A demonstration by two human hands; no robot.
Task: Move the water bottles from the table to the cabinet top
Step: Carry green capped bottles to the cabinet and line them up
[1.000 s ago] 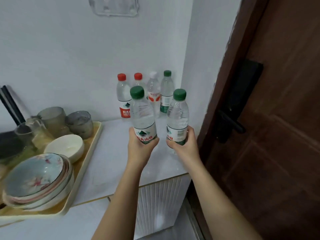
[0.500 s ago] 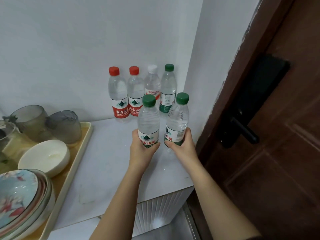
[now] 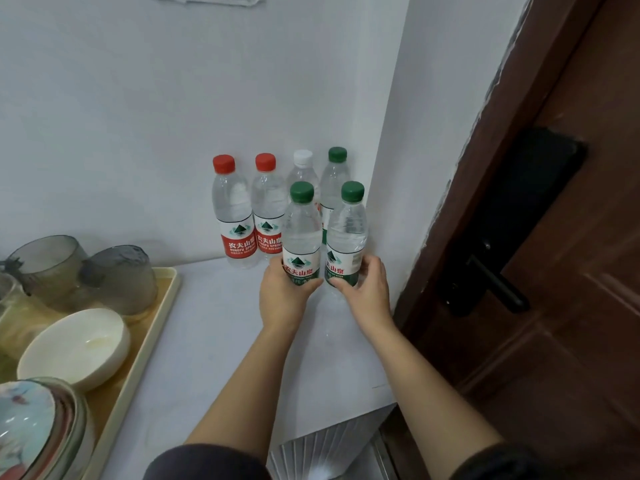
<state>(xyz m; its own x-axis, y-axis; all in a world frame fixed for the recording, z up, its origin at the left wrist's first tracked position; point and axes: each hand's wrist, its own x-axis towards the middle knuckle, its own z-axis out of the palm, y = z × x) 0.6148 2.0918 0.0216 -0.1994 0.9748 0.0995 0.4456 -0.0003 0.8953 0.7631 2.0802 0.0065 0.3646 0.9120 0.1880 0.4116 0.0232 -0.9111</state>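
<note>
At the far left a tan tray point(image 3: 138, 368) holds a white bowl point(image 3: 74, 348), a stack of painted bowls point(image 3: 31, 431) and two smoky glass cups point(image 3: 86, 271). To the right of it, four water bottles stand in a row at the back wall on the white cabinet top point(image 3: 214, 341): two with red caps point(image 3: 244, 216), one with a white cap point(image 3: 303, 168) and one with a green cap point(image 3: 335, 174). In front of them the left hand point(image 3: 285, 299) is wrapped around the bottom half of a green-cap bottle point(image 3: 301, 233), fingers curled tight. Just beside it the right hand point(image 3: 363, 292) holds a second green-cap bottle point(image 3: 348, 233) the same way. Both bottles stand straight up, and I cannot tell if they touch the top yet. The two sit very close, so they could bump each other or knock the back row over if pushed in too fast. The right one is near the edge by the brown door point(image 3: 554, 271) and could slip off. The red labels read "农夫山泉" and "NONGFU SPRING". The green labels show the same "农夫山泉" under a little mountain picture.
</note>
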